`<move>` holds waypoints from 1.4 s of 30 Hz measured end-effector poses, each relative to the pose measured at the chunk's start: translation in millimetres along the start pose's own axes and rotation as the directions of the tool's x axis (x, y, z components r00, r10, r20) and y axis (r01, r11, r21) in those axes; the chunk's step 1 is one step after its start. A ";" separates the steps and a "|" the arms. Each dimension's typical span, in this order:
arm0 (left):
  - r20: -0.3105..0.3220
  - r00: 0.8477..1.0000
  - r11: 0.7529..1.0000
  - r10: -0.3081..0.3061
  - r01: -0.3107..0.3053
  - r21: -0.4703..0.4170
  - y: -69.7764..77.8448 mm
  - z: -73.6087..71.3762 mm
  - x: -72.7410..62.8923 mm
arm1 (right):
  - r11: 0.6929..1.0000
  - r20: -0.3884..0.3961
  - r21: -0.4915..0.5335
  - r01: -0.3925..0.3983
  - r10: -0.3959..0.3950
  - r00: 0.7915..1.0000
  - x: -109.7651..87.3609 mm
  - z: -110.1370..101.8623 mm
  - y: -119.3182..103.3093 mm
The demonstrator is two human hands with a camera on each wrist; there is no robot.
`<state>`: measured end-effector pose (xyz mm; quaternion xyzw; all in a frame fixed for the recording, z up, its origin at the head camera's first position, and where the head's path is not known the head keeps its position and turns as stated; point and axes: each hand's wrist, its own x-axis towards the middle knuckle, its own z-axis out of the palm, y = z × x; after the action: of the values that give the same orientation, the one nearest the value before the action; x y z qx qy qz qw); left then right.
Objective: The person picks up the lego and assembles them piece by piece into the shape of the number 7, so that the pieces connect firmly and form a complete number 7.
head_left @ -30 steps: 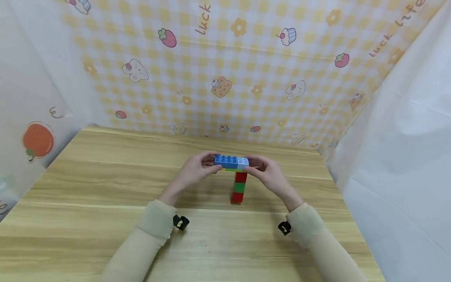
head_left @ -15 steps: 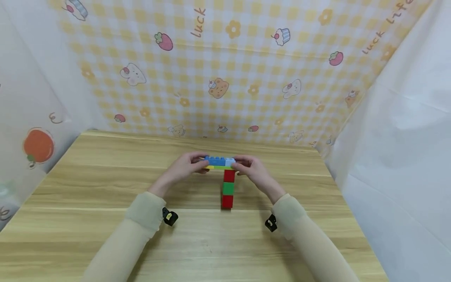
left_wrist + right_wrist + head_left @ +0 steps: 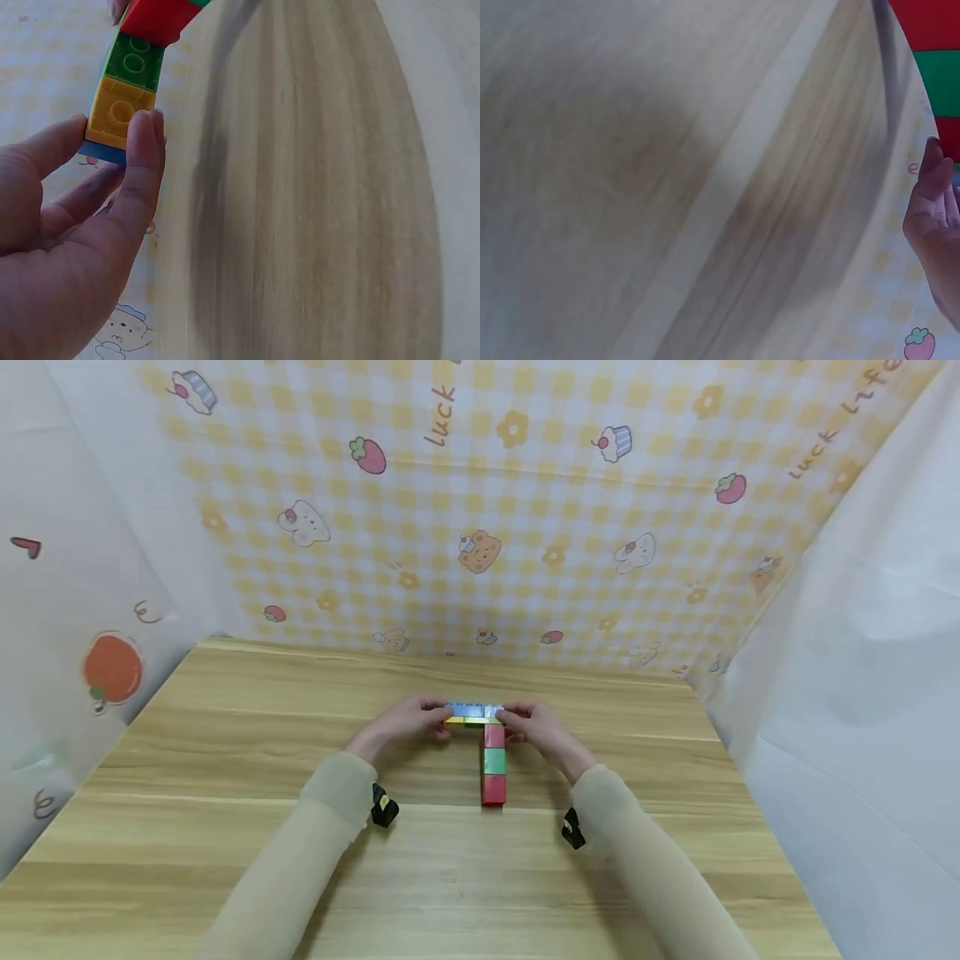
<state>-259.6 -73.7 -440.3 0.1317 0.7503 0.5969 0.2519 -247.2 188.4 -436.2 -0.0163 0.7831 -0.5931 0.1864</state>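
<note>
A structure of toy building bricks stands out in the middle of the head view. Its column (image 3: 494, 763) is red, green and red from top to bottom. Across the column's top, a yellow brick (image 3: 120, 112) and a green brick (image 3: 135, 60) form a lower layer, jutting left with hollow undersides visible. Above them lie a blue brick (image 3: 468, 711) and a light blue one. My left hand (image 3: 411, 720) pinches the jutting left end between thumb and fingers, a fingertip under the yellow brick. With thumb in front, my right hand (image 3: 537, 727) grips the right end above the column.
The wood-grain table (image 3: 450, 877) spreads around the structure. A patterned cloth (image 3: 480, 510) hangs behind the table's far edge, with white sheets (image 3: 847, 693) at the sides. Each sleeve cuff carries a small black mount (image 3: 385, 807).
The brick structure has tipped so its top studs show less and its column faces me more squarely. Both hands keep their hold. The head view has shifted slightly.
</note>
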 end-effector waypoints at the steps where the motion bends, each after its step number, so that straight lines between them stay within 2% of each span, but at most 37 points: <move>1: 0.006 1.000 1.000 -0.001 0.001 0.004 -0.3 -0.2 1.0 | 1.000 -0.007 -0.014 -0.007 0.007 1.000 1.7 1.1 1.3; 4: 0.002 1.000 0.999 -0.011 0.011 0.031 -2.2 -0.1 6.1 | 0.998 -0.038 -0.064 -0.028 0.026 0.999 6.3 4.2 4.0; 7: -0.023 0.999 0.996 -0.045 0.047 0.074 -3.5 1.5 11.5 | 0.993 -0.057 -0.111 -0.048 0.042 0.997 10.4 7.5 5.9; 10: -0.066 0.993 0.989 -0.094 0.101 0.108 -4.6 4.8 15.4 | 0.989 -0.066 -0.131 -0.061 0.053 0.996 12.4 10.3 6.2; 13: -0.109 0.987 0.983 -0.116 0.130 0.132 -5.3 7.1 17.2 | 0.988 -0.074 -0.139 -0.075 0.065 0.995 13.8 12.8 5.2; 18: -0.158 0.979 0.982 -0.126 0.146 0.117 -5.2 7.0 16.0 | 0.979 -0.089 -0.194 -0.063 0.046 0.995 18.7 16.8 3.6; 24: -0.168 0.974 0.984 -0.151 0.164 0.067 -12.0 6.5 13.0 | 0.962 -0.071 -0.273 -0.032 0.013 0.997 22.4 19.3 7.9; 28: -0.157 0.977 0.989 -0.143 0.149 0.026 -15.7 5.3 13.3 | 0.968 -0.054 -0.251 -0.019 0.006 0.999 20.7 16.8 6.4; 30: -0.153 0.980 0.990 -0.128 0.134 0.036 -15.1 3.4 12.8 | 0.975 -0.048 -0.224 -0.012 0.001 0.999 19.8 12.6 3.9; 33: -0.154 0.983 0.986 -0.102 0.121 0.114 -11.6 -0.2 9.7 | 0.987 -0.048 -0.159 -0.005 -0.003 0.999 19.0 3.6 0.2; 35: -0.156 0.984 0.972 -0.090 0.120 0.200 -8.2 -2.9 5.6 | 0.993 -0.048 -0.120 -0.002 -0.003 0.999 16.7 -2.8 -2.9; 38: -0.153 0.986 0.937 -0.069 0.116 0.328 -3.9 -7.2 -2.4 | 0.996 -0.061 -0.090 0.000 -0.006 0.998 9.3 -11.2 -7.6; 42: -0.162 0.987 0.880 -0.024 0.097 0.465 2.3 -14.6 -14.6 | 0.990 -0.071 -0.131 0.050 -0.060 0.996 -4.4 -19.8 -14.0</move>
<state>-255.4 -92.6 -432.5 0.1197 0.8934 0.3969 0.1732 -252.1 203.6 -417.4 -0.0278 0.8255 -0.5463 0.1390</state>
